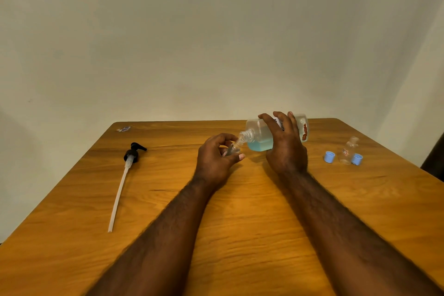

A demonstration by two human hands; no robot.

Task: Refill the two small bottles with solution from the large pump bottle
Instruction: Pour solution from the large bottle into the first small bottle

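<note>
The right hand (286, 149) grips the big bottle (259, 134), tipped with its neck at the small bottle (232, 149) pinched by the left hand (213, 158) over mid-table; its red lettering is unreadable; the second bottle (348, 151) stands far right.

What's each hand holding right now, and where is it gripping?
The right hand grips the large bottle around its body, tipped sideways. The left hand holds a small bottle by its body.
</note>
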